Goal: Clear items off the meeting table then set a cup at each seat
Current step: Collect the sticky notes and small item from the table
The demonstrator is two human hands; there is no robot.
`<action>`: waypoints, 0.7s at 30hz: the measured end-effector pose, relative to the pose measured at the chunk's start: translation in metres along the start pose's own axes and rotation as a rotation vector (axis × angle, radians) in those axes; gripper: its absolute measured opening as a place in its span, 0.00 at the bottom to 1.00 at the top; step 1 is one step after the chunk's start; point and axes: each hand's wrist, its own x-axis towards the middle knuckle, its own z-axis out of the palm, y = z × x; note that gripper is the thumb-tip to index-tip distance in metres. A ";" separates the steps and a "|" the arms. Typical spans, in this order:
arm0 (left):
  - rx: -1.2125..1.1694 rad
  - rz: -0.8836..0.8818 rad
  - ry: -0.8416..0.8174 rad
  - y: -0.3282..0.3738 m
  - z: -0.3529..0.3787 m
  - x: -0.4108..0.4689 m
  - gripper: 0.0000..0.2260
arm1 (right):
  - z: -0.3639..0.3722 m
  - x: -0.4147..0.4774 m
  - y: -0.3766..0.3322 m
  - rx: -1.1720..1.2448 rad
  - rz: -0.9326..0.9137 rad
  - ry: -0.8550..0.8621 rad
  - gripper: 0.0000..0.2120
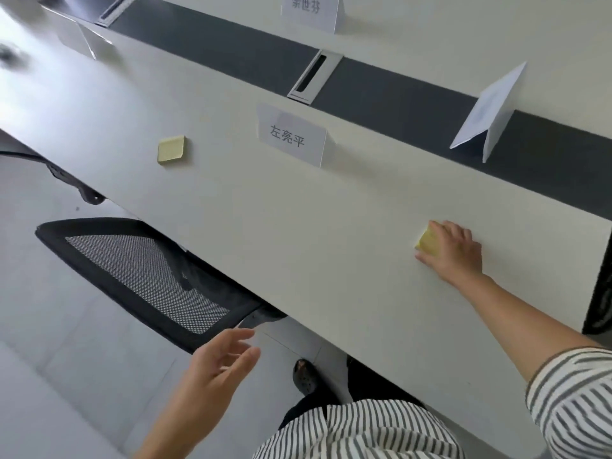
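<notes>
On the long white meeting table (298, 233) lie two yellow sticky-note pads. My right hand (453, 250) reaches across the table at the right and grips one yellow pad (427, 242), fingers curled round its edges and covering most of it. The other yellow pad (171, 149) lies alone further left on the table. My left hand (218, 366) hangs below the table's near edge with fingers relaxed and spread, holding nothing. No cup is in view.
Folded white name cards stand on the table: one in the middle (293, 135), one at the right (486, 111), one at the far side (311, 9), one at far left (82, 36). A dark strip with cable slots (314, 76) runs along the centre. A black mesh chair (145, 279) stands tucked at the near edge.
</notes>
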 end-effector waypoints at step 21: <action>-0.570 0.016 0.070 0.020 -0.004 -0.040 0.14 | -0.073 -0.200 -0.197 0.653 -0.994 -0.117 0.30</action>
